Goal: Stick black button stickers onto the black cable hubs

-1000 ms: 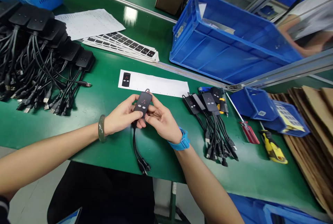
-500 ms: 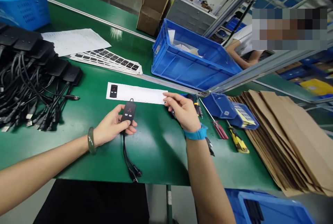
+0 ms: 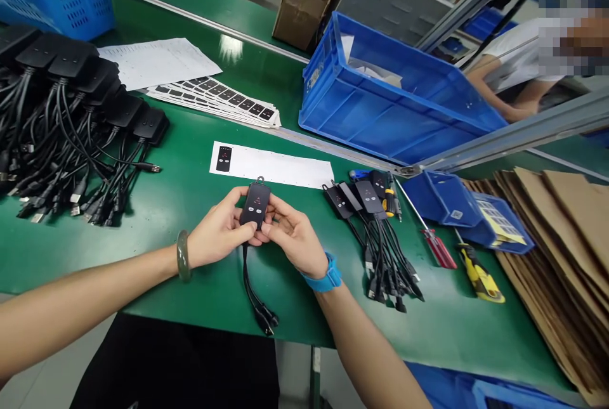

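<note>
A small black controller box (image 3: 255, 203) with button markings on its face is held just above the green table (image 3: 200, 269). My left hand (image 3: 219, 231) grips its left side and my right hand (image 3: 289, 234) pinches its right side. Its black cables (image 3: 257, 298) trail down to the table's front edge. Just beyond lies a white backing strip (image 3: 280, 168) with one black label (image 3: 223, 158) left at its end.
A group of finished controllers with cables (image 3: 375, 231) lies to the right, by screwdrivers (image 3: 435, 244) and small blue bins (image 3: 445, 200). A big pile of black boxes and cables (image 3: 66, 130) fills the left. Label sheets (image 3: 214, 98), a large blue crate (image 3: 394, 104) and cardboard sheets (image 3: 561, 244) surround them.
My right hand came back from the far right to the controller and now grips it together with my left hand. The view swung leftwards.
</note>
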The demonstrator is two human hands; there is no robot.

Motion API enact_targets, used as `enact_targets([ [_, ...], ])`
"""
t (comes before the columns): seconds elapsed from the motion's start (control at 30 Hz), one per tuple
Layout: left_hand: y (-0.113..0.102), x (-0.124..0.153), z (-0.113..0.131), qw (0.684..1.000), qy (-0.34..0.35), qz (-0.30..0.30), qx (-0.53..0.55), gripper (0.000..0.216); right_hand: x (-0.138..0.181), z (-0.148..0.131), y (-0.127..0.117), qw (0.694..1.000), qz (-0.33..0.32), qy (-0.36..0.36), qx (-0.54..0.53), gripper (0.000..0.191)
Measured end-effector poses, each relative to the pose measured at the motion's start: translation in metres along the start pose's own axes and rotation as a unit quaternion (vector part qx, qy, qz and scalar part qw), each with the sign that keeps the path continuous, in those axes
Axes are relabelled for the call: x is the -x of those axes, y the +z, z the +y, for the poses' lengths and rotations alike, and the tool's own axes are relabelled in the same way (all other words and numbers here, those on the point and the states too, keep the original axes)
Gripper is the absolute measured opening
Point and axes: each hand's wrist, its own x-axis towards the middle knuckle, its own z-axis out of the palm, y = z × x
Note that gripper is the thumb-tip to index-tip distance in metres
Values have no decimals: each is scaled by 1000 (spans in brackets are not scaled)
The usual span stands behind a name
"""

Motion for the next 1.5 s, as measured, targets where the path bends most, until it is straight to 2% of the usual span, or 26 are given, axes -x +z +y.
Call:
enact_targets([
  [0.17, -2, 2, -1, 1000, 11, -9, -22, 49, 0, -1, 3, 999, -1, 10, -34, 62],
  [0.53, -3, 0, 0, 1000, -16, 4, -27, 49, -1, 2, 9, 998, 19, 32, -41, 59],
  [0.8, -3, -1, 1, 1000, -13, -5, -8, 47, -4, 10, 9, 998, 34, -1, -55, 47],
  [1.1, -3, -7, -5, 1000, -7, -23, -8, 49, -2, 10, 9, 999, 40, -35, 0, 45],
  [1.5, -4, -6, -3, 999, 1, -47, -1, 48, 0, 10, 6, 998, 29, -48, 0, 52],
])
